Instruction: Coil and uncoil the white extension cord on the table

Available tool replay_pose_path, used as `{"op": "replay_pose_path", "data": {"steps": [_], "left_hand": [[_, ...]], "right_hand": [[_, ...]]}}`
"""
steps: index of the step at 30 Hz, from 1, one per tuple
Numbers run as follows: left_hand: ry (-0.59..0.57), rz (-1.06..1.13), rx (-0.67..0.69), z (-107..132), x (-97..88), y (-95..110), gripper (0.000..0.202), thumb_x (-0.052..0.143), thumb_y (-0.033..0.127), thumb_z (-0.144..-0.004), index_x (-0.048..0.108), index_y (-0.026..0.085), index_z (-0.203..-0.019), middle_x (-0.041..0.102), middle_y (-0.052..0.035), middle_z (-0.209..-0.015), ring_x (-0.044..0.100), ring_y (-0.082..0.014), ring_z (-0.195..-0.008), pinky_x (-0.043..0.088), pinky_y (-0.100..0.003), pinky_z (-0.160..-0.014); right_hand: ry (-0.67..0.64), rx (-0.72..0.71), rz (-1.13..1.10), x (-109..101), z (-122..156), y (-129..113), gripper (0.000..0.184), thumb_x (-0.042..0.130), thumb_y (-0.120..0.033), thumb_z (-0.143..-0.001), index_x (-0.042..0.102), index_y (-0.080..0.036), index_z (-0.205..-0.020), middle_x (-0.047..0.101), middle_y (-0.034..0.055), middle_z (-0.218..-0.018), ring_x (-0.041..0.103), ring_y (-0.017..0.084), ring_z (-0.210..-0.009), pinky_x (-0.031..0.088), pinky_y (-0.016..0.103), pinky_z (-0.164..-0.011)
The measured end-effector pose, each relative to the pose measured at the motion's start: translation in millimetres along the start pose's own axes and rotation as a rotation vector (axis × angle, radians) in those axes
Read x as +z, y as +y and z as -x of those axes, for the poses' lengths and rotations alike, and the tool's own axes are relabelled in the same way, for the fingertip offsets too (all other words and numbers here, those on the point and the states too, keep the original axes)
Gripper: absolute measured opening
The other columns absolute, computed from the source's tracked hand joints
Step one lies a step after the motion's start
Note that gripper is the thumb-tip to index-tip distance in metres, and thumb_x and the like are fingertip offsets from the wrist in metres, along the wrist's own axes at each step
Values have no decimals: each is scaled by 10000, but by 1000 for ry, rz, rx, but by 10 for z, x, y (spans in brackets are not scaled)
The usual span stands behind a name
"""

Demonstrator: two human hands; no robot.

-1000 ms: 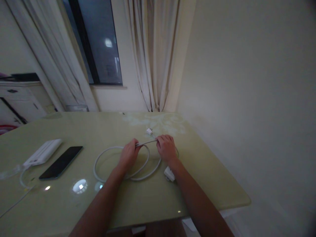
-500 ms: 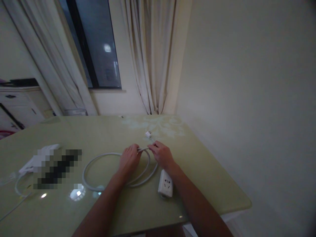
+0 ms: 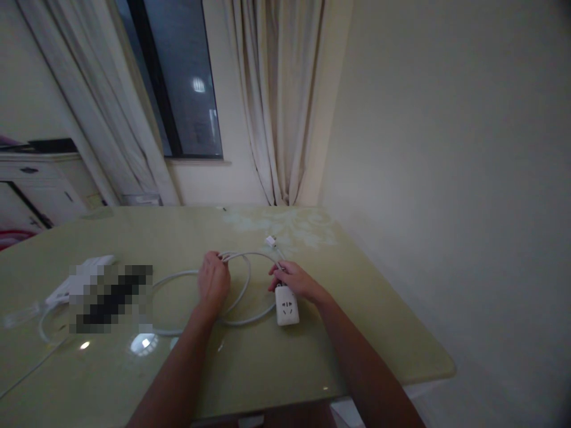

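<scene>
My left hand [image 3: 214,280] is closed around loops of a white power cable [image 3: 244,321], holding them a little above the table. To its right, my right hand [image 3: 298,279] grips the same cable close to where it enters a white extension socket [image 3: 286,305]. The socket block hangs just below the right fingers, its outlet holes facing me. Beyond the right hand is the cable's white plug [image 3: 271,241], with its prongs pointing away. One wide loop spreads to the left, partly behind my left forearm.
A glossy pale green table [image 3: 357,333] carries everything. On the left are a white object [image 3: 100,261] and a dark one, both blurred out, with another thin white cable [image 3: 33,370] by them. A wall borders the table's right side; curtains [image 3: 285,119] hang behind.
My left hand has moved left with the cable loops, away from the right hand. The right hand has shifted down the cable to the socket, which now sits farther left and higher.
</scene>
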State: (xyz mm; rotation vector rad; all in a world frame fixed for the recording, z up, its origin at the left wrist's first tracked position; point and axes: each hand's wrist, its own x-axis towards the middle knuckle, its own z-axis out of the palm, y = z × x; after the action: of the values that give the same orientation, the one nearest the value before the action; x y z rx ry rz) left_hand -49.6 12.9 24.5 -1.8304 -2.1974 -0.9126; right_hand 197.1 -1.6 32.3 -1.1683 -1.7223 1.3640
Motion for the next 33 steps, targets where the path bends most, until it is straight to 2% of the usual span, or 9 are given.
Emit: {"op": "replay_pose_path", "data": {"steps": [4, 7, 11, 16, 20, 24, 27, 29, 33], "left_hand": [[22, -54, 179, 77, 59, 27, 291, 504, 324, -973, 546, 93, -1145, 646, -192, -1087, 623, -334, -1040, 462, -428, -895], [38, -29, 277, 141, 55, 90, 291, 523, 339, -956, 549, 113, -1137, 641, -177, -1083, 604, -328, -1055, 447, -433, -935], [58, -10, 319, 175, -13, 158, 258, 513, 357, -958, 554, 146, -1101, 643, -150, -1044, 607, -309, -1021, 429, -423, -939], [6, -101, 296, 197, -67, 207, 223, 492, 344, -966, 563, 147, -1043, 650, -155, -1020, 608, -316, -1004, 424, -415, -873], [-40, -159, 264, 221, -71, 225, 215, 500, 350, -965, 568, 157, -1032, 664, -142, -995, 602, -320, -1005, 408, -441, -892], [-43, -180, 358, 253, -68, 271, 195, 500, 328, -969, 574, 163, -1040, 650, -143, -1041, 578, -315, -1040, 392, -457, -926], [-68, -182, 441, 269, -57, 302, 213, 491, 342, -982, 584, 159, -1037, 634, -150, -1049, 561, -316, -1027, 393, -453, -926], [-91, -172, 476, 271, -52, 307, 230, 484, 353, -991, 587, 154, -1038, 625, -153, -1048, 555, -314, -1014, 402, -437, -902], [-124, -175, 531, 279, -73, 325, 222, 484, 344, -993, 584, 151, -1036, 614, -151, -1044, 554, -308, -1000, 414, -423, -873]], "right_hand": [[196, -96, 191, 82, -15, -1, 417, 425, -310, -1022, 574, -146, -1375, 777, 73, -859, 632, 139, -601, 458, 233, -593], [239, -147, 304, 99, 2, -40, 409, 437, -301, -1021, 618, -144, -1352, 779, 62, -833, 629, 138, -626, 450, 229, -622], [232, -155, 422, 101, 51, -119, 373, 451, -261, -1011, 681, -143, -1281, 773, 46, -798, 630, 141, -644, 446, 232, -660], [285, -185, 571, 93, 103, -196, 468, 451, -233, -1004, 581, -157, -1447, 785, 43, -835, 690, 167, -767, 470, 251, -774], [251, -169, 684, 66, 135, -222, 479, 465, -229, -989, 585, -192, -1452, 786, 35, -838, 701, 170, -772, 477, 252, -785], [151, -153, 753, 107, 148, -228, 447, 486, -237, -984, 627, -215, -1407, 785, 39, -849, 704, 170, -773, 480, 243, -768], [153, -122, 791, 182, 140, -209, 395, 493, -212, -977, 677, -215, -1326, 777, 49, -837, 704, 181, -781, 470, 243, -747], [164, -133, 726, 210, 131, -186, 348, 487, -184, -969, 713, -204, -1232, 772, 47, -830, 697, 176, -772, 464, 239, -741], [66, -219, 525, 168, 123, -156, 251, 496, -156, -943, 745, -190, -940, 746, 14, -775, 660, 150, -716, 450, 227, -725]]}}
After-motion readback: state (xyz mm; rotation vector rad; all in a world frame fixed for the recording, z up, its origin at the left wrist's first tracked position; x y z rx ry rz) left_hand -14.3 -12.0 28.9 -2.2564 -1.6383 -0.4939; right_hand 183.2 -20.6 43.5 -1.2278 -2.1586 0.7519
